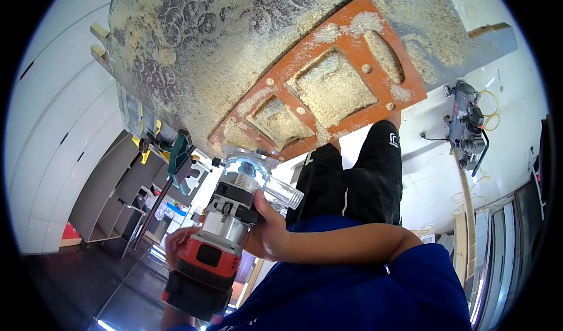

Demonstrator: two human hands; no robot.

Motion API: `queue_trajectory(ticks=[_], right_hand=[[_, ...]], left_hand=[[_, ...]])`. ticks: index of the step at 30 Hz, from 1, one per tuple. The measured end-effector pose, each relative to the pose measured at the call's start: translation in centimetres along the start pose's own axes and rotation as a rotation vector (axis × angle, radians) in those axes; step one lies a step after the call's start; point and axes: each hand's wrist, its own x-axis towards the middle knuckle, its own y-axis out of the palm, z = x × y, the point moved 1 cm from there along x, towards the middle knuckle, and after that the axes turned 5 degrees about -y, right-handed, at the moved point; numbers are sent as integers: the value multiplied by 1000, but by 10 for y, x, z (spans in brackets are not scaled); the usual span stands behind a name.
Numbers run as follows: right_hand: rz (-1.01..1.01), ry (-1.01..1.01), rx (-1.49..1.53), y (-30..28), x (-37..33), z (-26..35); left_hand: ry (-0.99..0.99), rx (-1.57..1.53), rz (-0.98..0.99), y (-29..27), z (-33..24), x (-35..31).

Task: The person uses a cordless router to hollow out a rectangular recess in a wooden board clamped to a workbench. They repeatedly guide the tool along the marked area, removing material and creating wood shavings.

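In front of my body I hold a red and black cordless trim router (220, 240), tilted, with its clear base and a clear dust port at the upper end. My right hand (267, 228) wraps round its silver and black middle, thumb up along the side. On the other side, my left hand (180, 244) curls against the red body, its fingers partly hidden by the tool. Just beyond the router's base lies an orange routing template (346, 29), a flat panel with window cutouts and a curved slot. Sawdust fills the cutouts and dusts its face.
The template rests on a dark, circle-marked worktable (193, 55) strewn with sawdust. A green clamp-like tool (179, 155) stands at the table's left edge. On the right, a dark machine with a yellow hose (467, 126) sits on the pale floor. Grey shelving (111, 196) stands left.
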Motion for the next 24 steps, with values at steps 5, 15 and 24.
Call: queue_trajectory(ticks=[5,15,24], right_hand=[[109,-18,-26,1,7,2],[-59,26,-360,-3,11,6],[-184,-22,-897,-6,-29,27]], left_hand=[[240,-97,-146,70,-1,41],[774,215,-198,139,-46,77],[1049,-34,200,128,-33,114]])
